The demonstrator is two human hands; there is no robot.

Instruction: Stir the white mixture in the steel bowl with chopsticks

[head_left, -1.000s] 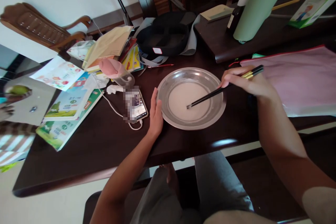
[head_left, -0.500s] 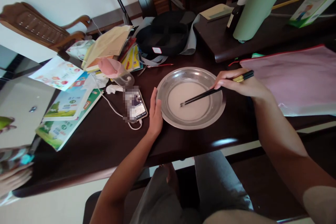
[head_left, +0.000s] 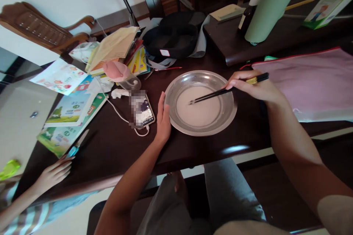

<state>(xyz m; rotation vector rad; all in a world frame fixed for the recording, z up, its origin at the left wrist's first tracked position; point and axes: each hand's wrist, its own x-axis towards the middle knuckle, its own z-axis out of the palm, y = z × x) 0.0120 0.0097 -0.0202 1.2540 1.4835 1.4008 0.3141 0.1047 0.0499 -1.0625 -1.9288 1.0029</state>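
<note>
A round metal basin (head_left: pixel 228 117) stands on the dark table in front of me, with cloudy whitish liquid (head_left: pixel 197 112) in its bottom. My left hand (head_left: pixel 163 125) holds its left side, fingers along the outer wall and thumb by the rim. In my right hand (head_left: pixel 249 85) is a pair of black chopsticks (head_left: pixel 213 94) with gold bands, closed between the fingers. They slant down leftward, and their tips are at the liquid; whether they dip below its surface I cannot tell.
At the left, another person's hand (head_left: pixel 55 172) holds a blue-handled knife (head_left: pixel 77 147) over the table. A phone (head_left: pixel 146 110) with a cable lies beside my left hand. Books (head_left: pixel 73 110), a pink-lidded cup (head_left: pixel 121 73), a black case (head_left: pixel 173 36) and a pink zip pouch (head_left: pixel 311 84) lie around.
The chopstick tips have shifted slightly away from me in the basin, with my right hand turning a little. The other person's hand has come further over the table with the knife.
</note>
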